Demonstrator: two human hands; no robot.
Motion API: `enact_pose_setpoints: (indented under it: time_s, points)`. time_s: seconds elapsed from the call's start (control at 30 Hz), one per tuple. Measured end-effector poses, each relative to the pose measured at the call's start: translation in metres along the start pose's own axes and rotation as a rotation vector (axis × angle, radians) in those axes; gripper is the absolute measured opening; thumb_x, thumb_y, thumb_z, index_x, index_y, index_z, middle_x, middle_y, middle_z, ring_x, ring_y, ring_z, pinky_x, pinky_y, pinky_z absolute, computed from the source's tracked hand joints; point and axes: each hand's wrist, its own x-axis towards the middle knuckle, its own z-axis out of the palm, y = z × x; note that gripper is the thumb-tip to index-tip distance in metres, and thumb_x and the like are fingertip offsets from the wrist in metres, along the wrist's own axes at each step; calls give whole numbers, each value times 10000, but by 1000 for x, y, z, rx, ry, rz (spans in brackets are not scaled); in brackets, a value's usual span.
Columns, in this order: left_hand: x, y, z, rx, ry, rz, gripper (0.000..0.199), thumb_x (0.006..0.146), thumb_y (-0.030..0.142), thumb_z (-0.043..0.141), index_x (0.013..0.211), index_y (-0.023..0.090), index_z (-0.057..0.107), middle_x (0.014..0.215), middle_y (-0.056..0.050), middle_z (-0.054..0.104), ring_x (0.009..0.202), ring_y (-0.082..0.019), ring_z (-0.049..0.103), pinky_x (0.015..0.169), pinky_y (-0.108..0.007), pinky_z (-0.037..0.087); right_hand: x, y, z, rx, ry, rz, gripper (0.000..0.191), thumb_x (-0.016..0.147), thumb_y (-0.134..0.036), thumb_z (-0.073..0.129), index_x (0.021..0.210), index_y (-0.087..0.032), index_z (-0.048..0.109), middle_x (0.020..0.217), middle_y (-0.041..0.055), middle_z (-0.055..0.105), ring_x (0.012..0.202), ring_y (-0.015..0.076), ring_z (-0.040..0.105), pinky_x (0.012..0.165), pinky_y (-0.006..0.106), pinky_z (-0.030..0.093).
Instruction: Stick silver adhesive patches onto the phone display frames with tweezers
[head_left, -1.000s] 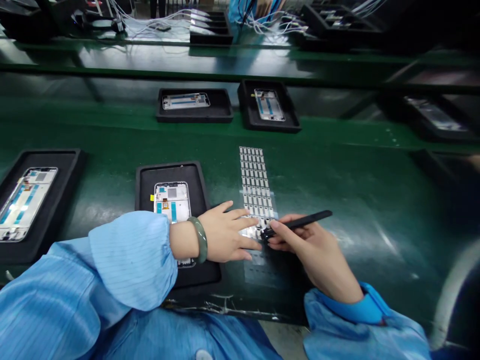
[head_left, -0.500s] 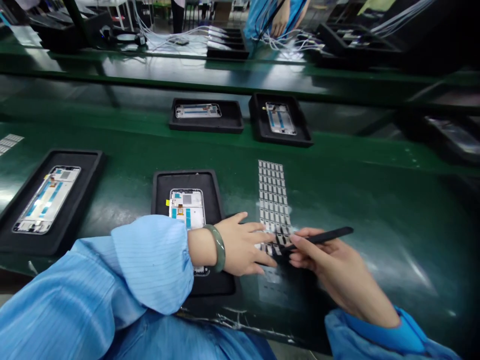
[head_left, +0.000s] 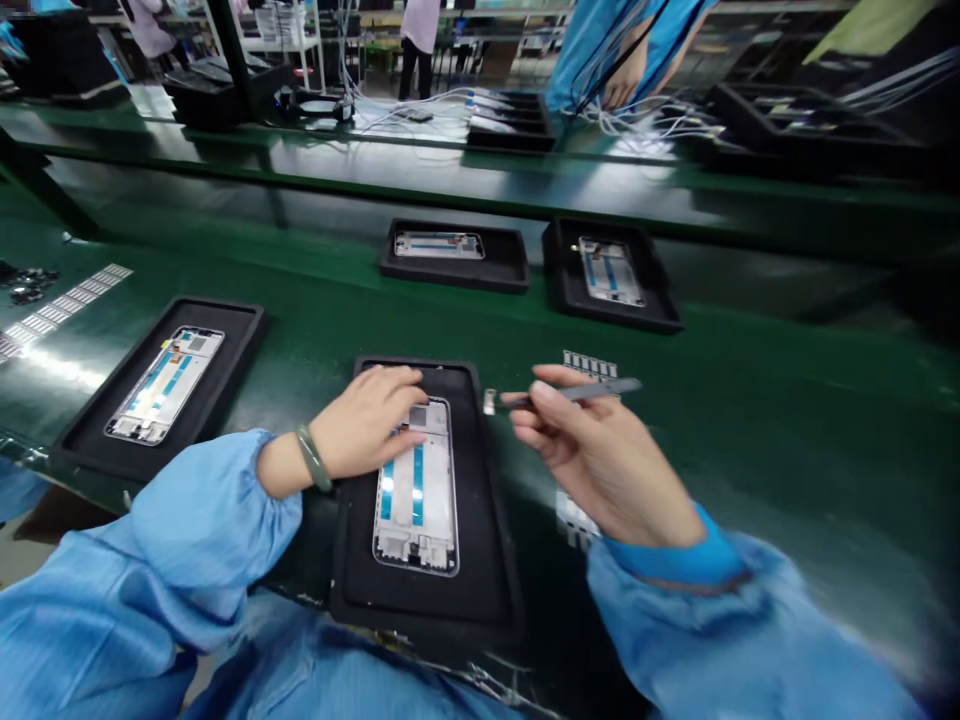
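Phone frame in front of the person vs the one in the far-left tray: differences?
Pose: the front frame points nearly straight away from the person; the far-left frame slants rightward at its far end.
Cover: the left hand hides part of the front frame's far end; no hand covers the far-left frame.
Shared: both lie in black trays and show blue strips.
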Motion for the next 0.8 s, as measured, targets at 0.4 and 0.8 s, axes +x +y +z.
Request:
enact_pose_setpoints:
  time_s: [0.4, 0.8]
  points:
    - [-33, -5, 4, -161, 18, -243, 266, 896, 329, 501, 1118, 192, 448, 1350, -109, 468, 1289, -225, 388, 1096, -499, 252, 22, 50, 46, -359, -14, -262, 319, 711, -351, 741, 754, -204, 461, 565, -6, 658, 559, 186, 689, 516, 249, 581]
    - [-29, -4, 3, -159, -48, -241, 255, 900, 329, 491, 1110, 185, 479, 1342, -95, 486, 1305, -228, 360, 1107, -503, 235, 20, 51, 45, -413, -25, -221, 316, 707, -378, 738, 722, -208, 473, 597, -8, 636, 607, 209, 699, 531, 270, 582]
